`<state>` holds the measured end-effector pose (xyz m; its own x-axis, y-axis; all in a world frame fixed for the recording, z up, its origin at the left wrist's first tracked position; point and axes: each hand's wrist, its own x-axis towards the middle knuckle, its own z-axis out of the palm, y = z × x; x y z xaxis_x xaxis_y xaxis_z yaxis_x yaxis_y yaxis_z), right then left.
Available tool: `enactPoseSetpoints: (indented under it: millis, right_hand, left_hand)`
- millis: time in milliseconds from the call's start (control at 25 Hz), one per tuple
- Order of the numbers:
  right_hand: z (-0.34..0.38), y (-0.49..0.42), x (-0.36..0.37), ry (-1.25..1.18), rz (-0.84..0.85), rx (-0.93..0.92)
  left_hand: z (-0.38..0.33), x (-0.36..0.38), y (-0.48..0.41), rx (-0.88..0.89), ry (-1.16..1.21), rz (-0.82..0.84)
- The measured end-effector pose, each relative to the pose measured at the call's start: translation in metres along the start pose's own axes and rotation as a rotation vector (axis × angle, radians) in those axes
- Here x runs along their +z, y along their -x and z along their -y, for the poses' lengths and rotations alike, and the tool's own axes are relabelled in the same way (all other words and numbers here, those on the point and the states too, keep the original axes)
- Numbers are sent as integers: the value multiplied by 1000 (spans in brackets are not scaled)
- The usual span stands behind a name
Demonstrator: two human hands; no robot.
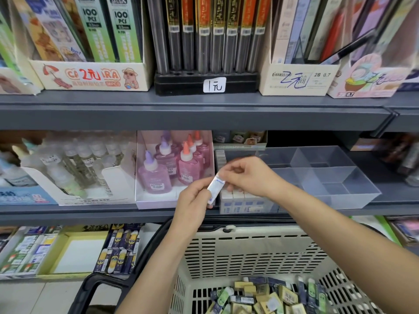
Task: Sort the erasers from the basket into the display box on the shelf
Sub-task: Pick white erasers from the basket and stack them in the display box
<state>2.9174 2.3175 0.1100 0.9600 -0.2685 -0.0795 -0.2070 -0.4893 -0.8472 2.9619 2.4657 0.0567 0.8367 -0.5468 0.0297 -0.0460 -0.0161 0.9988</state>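
- Nearest, a cream slotted basket (249,252) with a black handle is seen below the shelf. Loose erasers (260,298) in yellow, green and dark wrappers are heaped in its bottom.
- Above the basket's far rim, a white eraser (215,186) with blue print is held tilted between both hands, just in front of the display box's front left corner.
- Its lower part is gripped by the curled fingers and thumb of the left hand (195,198).
- Its upper end is pinched by the fingertips of the right hand (247,175).
- On the grey shelf (90,211) a clear, divided display box (328,177) is set. A row of white erasers (244,201) is stood upright in its front left part.
- Just left of the box, pink and purple glue bottles (167,168) are kept in a white carton.
- On the shelf above, a black tray (204,85) of slim upright tubes is placed.
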Motion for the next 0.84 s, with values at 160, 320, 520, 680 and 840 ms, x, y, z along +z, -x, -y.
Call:
enactPoseSetpoints:
  millis: [160,320,520,680,840]
  right_hand:
    - [-4,-1,-10,-78,8,52]
    - [-8,1,-15,-191,44,-15]
    - [-11,2,-21,-206,87,-92]
    - [-13,-8,-32,-158,-108,-139]
    - [-23,-30,-40,249,-331,-86]
  left_hand:
    - [0,2,1,14,21,10]
    - [0,3,0,18,92,10]
    - [2,2,0,-63,264,102]
    - [7,3,0,45,-46,-17]
    - [15,8,2,143,-509,-66]
